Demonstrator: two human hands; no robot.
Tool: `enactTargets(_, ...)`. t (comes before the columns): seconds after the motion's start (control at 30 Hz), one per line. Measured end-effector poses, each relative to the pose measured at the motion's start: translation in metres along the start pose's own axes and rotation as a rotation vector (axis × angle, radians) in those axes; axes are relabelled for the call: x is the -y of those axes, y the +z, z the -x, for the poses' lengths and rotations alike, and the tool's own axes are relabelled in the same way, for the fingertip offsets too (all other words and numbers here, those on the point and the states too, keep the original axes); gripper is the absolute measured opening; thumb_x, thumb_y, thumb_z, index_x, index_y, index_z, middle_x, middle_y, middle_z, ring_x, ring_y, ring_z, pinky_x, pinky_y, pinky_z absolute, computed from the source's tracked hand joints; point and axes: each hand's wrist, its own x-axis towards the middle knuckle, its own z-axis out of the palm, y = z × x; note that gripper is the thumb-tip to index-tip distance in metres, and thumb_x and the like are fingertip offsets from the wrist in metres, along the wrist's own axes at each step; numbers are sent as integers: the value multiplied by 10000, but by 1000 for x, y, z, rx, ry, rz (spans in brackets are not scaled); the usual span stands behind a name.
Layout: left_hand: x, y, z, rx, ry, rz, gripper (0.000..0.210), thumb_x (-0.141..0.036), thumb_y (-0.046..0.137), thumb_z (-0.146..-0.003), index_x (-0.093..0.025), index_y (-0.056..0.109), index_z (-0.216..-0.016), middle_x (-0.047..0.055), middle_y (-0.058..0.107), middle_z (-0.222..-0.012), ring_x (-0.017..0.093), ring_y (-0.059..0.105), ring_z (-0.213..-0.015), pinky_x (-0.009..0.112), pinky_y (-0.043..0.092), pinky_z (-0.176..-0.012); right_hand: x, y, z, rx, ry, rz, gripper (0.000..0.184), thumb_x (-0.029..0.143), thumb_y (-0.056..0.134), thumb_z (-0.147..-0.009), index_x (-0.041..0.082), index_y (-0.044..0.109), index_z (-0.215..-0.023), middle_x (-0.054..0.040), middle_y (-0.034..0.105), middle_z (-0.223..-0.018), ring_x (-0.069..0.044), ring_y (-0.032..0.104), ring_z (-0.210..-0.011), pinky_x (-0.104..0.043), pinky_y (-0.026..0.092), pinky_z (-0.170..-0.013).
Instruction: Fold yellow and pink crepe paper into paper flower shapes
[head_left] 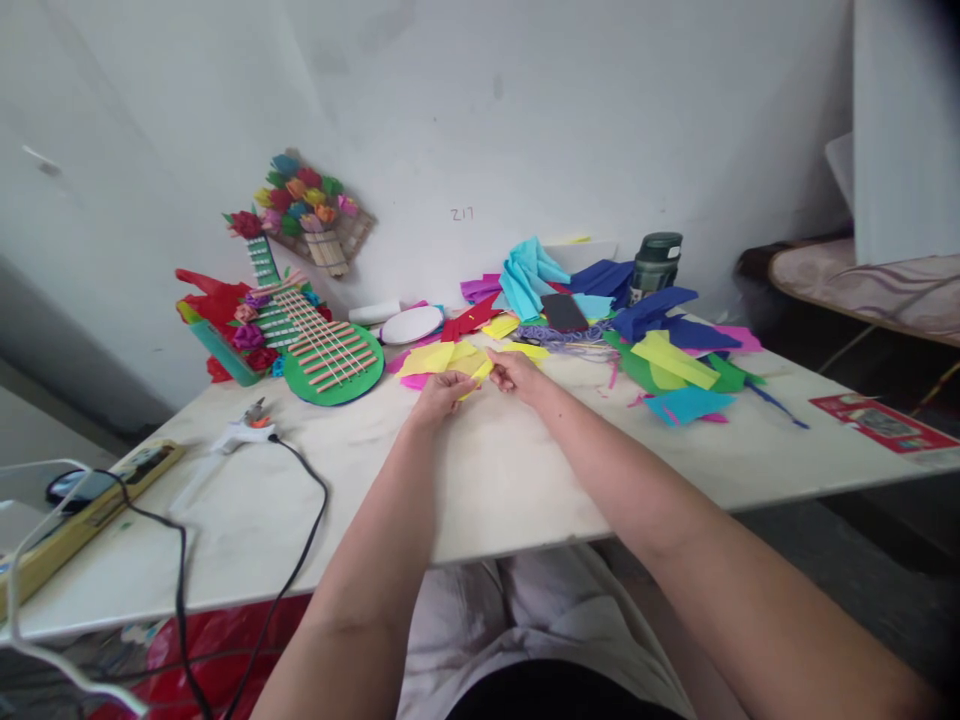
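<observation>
Between my two hands, above the middle of the table, is a small piece of yellow crepe paper [482,372]. My left hand [444,393] pinches its lower left end. At the other end, my right hand [512,371] grips it with thumb and fingers closed. Just behind my hands lie more yellow paper pieces [429,358], with some pink paper under them. A guitar-shaped craft [330,365], green with paper flowers and pinkish strips, leans at the left. The exact shape of the held piece is partly covered by my fingers.
A glue gun [251,430] with a black cord lies at the left, near a power strip [97,515]. Behind are a white oval disc [412,325], a dark phone-like slab [564,312], blue crepe paper [529,275] and a dark green flask [657,263]. Coloured scraps [686,405] lie right.
</observation>
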Motion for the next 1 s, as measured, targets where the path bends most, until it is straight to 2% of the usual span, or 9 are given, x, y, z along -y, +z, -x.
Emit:
enactTargets(0.1,1,0,-1,-47,18,13,377,-495,692,-599,-156,534,-644,-81,355,-420,33,271,-339,210,159,-363,-1,0,1,53,58,0,342,438,602,-739,151,500,-583,30,506,-394,-40,299,-269,-192,200,-300)
enactTargets(0.23,-1,2,-1,-75,16,-31,389,-502,695,-591,-147,553,-666,-75,385,-443,32,286,-352,207,178,-370,-4,4,3,21,5,59,311,319,690,-667,147,476,-521,33,509,-396,-30,324,-280,-179,220,-308)
enactTargets(0.37,-4,4,2,-39,0,-101,390,-494,700,-587,-144,550,-673,-67,419,-445,35,316,-353,201,199,-371,-3,7,3,-91,-33,98,335,253,679,-672,160,427,-472,42,482,-366,-27,312,-275,-179,217,-309)
enactTargets(0.57,-9,6,6,46,-32,-113,392,-504,659,-632,-164,467,-598,-65,413,-385,36,308,-311,192,190,-348,-2,9,2,-135,-5,123,347,258,701,-663,165,416,-488,61,450,-359,-22,294,-271,-176,218,-299)
enactTargets(0.77,-9,4,6,105,-25,-128,370,-499,652,-647,-159,505,-634,-60,433,-378,36,306,-303,183,174,-339,-7,6,-1,-112,4,153,373,301,719,-648,163,410,-492,68,443,-357,-18,289,-267,-175,224,-299)
enactTargets(0.9,-5,4,4,101,-29,-129,356,-492,657,-643,-163,534,-700,-65,437,-383,41,318,-302,182,185,-336,-9,1,-3,-76,-9,94,373,336,741,-613,163,425,-515,60,475,-381,-18,312,-283,-170,235,-307)
enactTargets(1.0,-3,4,2,76,-25,-109,357,-489,661,-638,-168,510,-675,-64,435,-381,43,327,-304,183,187,-336,-10,1,-3,-9,3,35,333,339,732,-619,153,470,-533,43,506,-404,-26,337,-291,-175,243,-308)
